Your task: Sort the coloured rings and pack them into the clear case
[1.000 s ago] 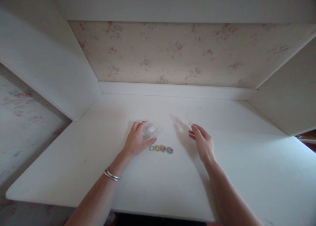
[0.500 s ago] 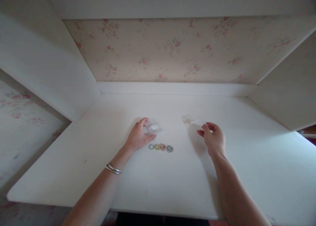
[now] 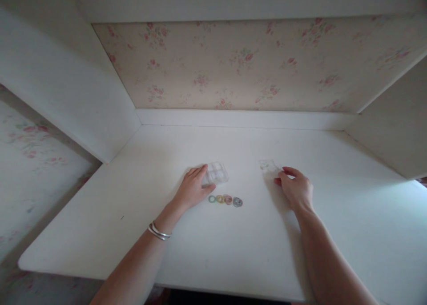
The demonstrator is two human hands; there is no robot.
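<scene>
A clear plastic box [image 3: 218,173] with compartments rests on the white desk, left of the middle. My left hand [image 3: 191,187] grips its left side, fingers at the far edge and thumb at the near one. Farther right, my right hand [image 3: 295,187] pinches a thin, clear plastic piece [image 3: 267,165] between thumb and fingers; whether that is a bag or a lid I cannot make out. In front of the box lies a short row of small ring-shaped things: a green ring [image 3: 212,199], a yellow ring [image 3: 220,198], a pink ring [image 3: 228,199] and a grey ring [image 3: 238,202].
The white desk [image 3: 260,247] runs back to a low white ledge [image 3: 247,119] under floral wallpaper [image 3: 233,65]. White panels stand at the left [image 3: 86,96] and right [image 3: 393,118]. A small dark mark [image 3: 122,217] shows at the desk's left.
The box, tilted half a second ago, now lies flat on the desk under my left hand. The clear piece in my right hand looks flatter. The whole view has shifted slightly.
</scene>
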